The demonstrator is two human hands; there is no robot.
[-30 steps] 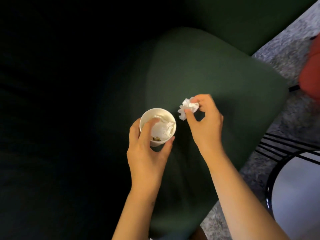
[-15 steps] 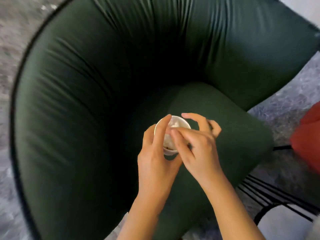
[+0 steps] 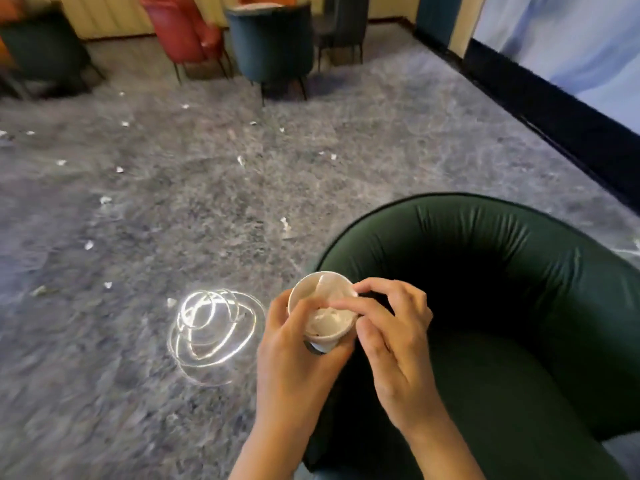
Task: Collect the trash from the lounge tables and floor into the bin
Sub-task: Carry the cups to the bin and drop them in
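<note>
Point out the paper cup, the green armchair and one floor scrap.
paper cup (image 3: 308, 287): head view, far inner wall
green armchair (image 3: 485, 220): head view, top of backrest
floor scrap (image 3: 284, 223): head view, its middle

Dark green armchair at lower right, seat in shadow. Grey mottled carpet all round it. Bright looping light rings on the carpet just left of the armchair. Red chair and teal chair side by side at the far wall. Black skirting runs along the right.

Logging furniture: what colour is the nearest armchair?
Dark green; the armchair shows best in head view.
</note>
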